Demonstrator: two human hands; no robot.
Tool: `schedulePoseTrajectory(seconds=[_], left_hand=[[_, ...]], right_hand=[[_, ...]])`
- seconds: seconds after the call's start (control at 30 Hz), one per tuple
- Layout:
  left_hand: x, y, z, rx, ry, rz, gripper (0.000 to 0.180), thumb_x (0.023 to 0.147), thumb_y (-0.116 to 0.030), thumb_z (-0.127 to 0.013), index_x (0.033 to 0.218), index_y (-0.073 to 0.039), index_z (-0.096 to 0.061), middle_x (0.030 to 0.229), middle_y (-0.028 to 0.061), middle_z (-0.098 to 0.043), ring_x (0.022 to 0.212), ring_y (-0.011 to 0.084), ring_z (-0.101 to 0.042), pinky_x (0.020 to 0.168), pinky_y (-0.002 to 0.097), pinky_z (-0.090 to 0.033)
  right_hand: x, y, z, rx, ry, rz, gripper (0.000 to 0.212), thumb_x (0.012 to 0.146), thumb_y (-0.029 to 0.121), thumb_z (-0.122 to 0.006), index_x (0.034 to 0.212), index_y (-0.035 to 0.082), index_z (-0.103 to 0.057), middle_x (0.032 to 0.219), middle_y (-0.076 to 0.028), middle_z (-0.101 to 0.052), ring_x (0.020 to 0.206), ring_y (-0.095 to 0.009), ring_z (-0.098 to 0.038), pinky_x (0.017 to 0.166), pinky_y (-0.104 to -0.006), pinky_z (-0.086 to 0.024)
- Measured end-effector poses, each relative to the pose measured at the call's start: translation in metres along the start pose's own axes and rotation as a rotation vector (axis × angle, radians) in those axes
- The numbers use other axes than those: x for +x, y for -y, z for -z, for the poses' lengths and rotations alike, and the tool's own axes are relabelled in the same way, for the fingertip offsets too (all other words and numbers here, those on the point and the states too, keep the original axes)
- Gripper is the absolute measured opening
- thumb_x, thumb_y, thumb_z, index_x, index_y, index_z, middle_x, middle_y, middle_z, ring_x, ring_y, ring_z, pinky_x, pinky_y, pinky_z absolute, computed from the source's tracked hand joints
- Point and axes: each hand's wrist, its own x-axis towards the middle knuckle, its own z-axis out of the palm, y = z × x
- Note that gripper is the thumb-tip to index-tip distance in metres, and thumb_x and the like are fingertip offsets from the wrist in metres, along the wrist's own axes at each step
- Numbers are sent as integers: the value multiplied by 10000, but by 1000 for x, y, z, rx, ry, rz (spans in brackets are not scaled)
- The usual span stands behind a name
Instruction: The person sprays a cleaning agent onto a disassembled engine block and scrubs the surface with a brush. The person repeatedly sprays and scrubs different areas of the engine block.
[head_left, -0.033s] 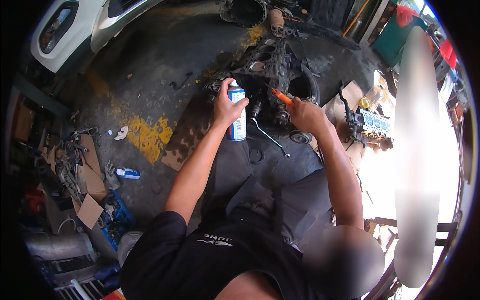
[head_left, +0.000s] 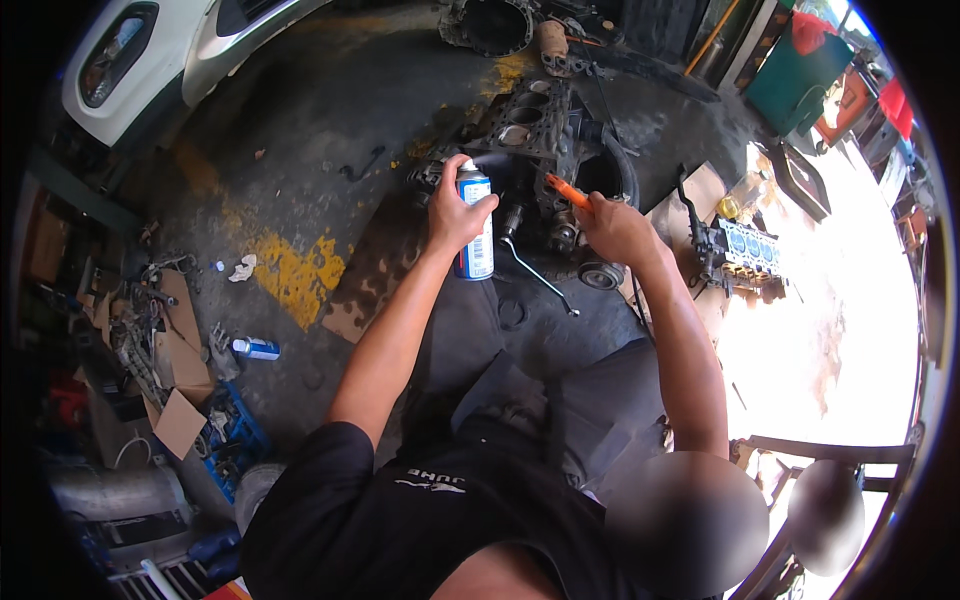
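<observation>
My left hand [head_left: 460,212] is wrapped round a blue and white spray can [head_left: 479,235], held upright with the index finger on its white nozzle. A faint pale streak runs from the nozzle toward the engine block [head_left: 530,125], which stands on the floor just beyond both hands. My right hand [head_left: 615,228] grips an orange-handled tool [head_left: 568,190]. Its thin dark tip points at the block's near side, and I cannot make out its exact kind. Below the block, a bent metal wrench [head_left: 540,275] slants away from a splined shaft [head_left: 513,222].
Cardboard [head_left: 345,310] lies under the block. A cylinder head [head_left: 750,250] sits to the right. A second spray can [head_left: 256,347] lies at left, beside a blue crate [head_left: 235,440] and boxes of parts. A white car [head_left: 150,60] stands far left, a gearbox housing [head_left: 487,25] beyond the block.
The tall blurred shape at right has gone from beside the cylinder head; a smaller blur shows at lower right. A pale streak now shows at the nozzle. Both hands have barely moved.
</observation>
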Motion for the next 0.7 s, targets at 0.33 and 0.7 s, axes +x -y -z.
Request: schedulePoseTrajectory(seconds=[0.33, 0.7], left_hand=[[51, -13, -7, 151, 100, -186, 707, 692, -238, -799, 1328, -148, -505, 1072, 180, -697, 974, 401, -689, 855, 462, -544], [116, 2, -27, 276, 199, -114, 721, 669, -279, -785, 1331, -181, -518, 1169, 180, -702, 1043, 407, -684, 897, 481, -535]], right_hand=[[39, -5, 13, 54, 26, -36, 445, 1058, 389, -447, 1124, -20, -608, 970, -299, -699, 968, -492, -658, 865, -552, -497], [94, 7, 18, 26, 123, -67, 533, 1050, 403, -420, 1196, -52, -656, 1097, -303, -699, 986, -436, -701, 860, -515, -546]])
